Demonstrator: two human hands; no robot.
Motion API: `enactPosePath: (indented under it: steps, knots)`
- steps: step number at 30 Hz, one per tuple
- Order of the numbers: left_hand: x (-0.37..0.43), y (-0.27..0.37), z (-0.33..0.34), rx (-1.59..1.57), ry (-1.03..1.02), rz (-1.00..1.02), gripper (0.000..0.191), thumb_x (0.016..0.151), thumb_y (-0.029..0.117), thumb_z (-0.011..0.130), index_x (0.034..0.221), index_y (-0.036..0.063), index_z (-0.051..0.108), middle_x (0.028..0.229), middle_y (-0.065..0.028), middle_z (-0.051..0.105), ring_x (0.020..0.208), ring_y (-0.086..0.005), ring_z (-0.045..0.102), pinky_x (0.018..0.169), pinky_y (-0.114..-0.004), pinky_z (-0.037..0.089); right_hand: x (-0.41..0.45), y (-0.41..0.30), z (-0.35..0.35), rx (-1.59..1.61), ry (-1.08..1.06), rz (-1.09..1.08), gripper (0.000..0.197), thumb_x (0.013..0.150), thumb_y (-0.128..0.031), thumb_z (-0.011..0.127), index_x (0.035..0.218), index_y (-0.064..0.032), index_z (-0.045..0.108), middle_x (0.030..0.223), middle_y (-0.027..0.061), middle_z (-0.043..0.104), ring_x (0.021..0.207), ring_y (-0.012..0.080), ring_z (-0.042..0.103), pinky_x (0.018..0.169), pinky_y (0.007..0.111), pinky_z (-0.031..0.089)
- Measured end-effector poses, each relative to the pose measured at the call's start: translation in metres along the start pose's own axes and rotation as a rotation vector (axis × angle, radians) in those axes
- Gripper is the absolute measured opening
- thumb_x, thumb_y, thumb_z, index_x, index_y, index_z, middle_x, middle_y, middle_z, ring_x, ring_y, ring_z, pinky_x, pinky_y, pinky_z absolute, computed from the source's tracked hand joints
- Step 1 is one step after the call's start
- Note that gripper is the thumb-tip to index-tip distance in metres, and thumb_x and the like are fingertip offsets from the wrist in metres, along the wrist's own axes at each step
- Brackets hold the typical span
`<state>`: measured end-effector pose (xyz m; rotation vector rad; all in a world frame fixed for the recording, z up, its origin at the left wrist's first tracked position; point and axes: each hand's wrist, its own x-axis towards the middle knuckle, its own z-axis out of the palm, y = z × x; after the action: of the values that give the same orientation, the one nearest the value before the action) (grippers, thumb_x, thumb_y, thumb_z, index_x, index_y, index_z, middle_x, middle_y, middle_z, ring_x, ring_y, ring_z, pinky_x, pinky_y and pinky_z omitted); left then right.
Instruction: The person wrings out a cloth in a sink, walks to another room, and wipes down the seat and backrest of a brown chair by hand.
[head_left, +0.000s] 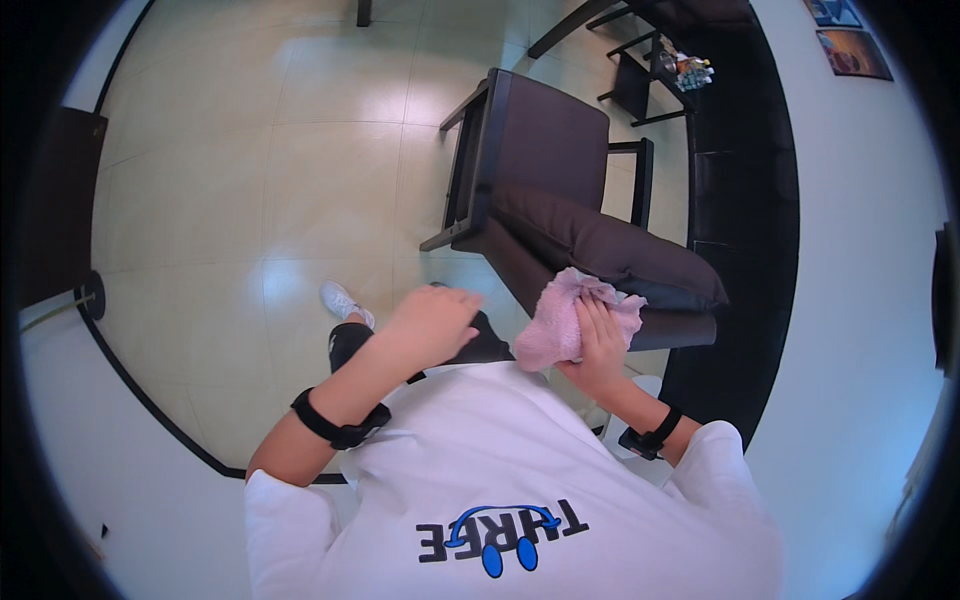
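A pink cloth (551, 330) is bunched under my right hand (602, 337), whose fingers press on it close to the backrest of a dark brown upholstered chair (555, 139). A puffy brown cushion or padded part (622, 251) lies along that backrest, just beyond the cloth. My left hand (435, 322) is in the air in front of my body, with its fingers loosely bent and apart from the cloth and the chair. I see nothing in it.
Pale glossy floor tiles (330, 187) lie to the left of the chair. A long black bench or ledge (742, 210) runs beside the white wall on the right. A small dark table (667, 75) at the upper right bears bottles. A dark cabinet (60, 202) is at the far left.
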<state>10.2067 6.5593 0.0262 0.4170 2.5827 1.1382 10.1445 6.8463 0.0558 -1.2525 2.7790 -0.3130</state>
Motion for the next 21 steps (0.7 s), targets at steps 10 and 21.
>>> enactPosePath:
  steps: [10, 21]
  knots:
    - [-0.111, -0.120, -0.107, -0.105, 0.104, -0.260, 0.034, 0.087, 0.023, 0.057, 0.115, 0.0030, 0.058, 0.099, -0.0182, 0.065, 0.092, -0.0343, 0.061, 0.079, -0.040, 0.049, 0.053, -0.064, 0.017, -0.409, -0.232, 0.038, 0.059, 0.068, -0.010, 0.062, 0.123, 0.0041, 0.048, 0.128, 0.0173, 0.048, 0.121, 0.0328, 0.043, 0.099, 0.045, 0.036]
    - [-0.160, -0.180, -0.131, -0.166, 0.150, -0.438, 0.036, 0.089, 0.024, 0.056, 0.118, 0.0031, 0.057, 0.100, -0.0175, 0.065, 0.093, -0.0323, 0.062, 0.080, -0.038, 0.048, 0.091, -0.035, 0.120, -1.063, -0.699, 0.248, 0.051, 0.087, -0.021, 0.047, 0.132, 0.0022, 0.044, 0.125, 0.0186, 0.049, 0.107, 0.0311, 0.046, 0.088, 0.047, 0.038]
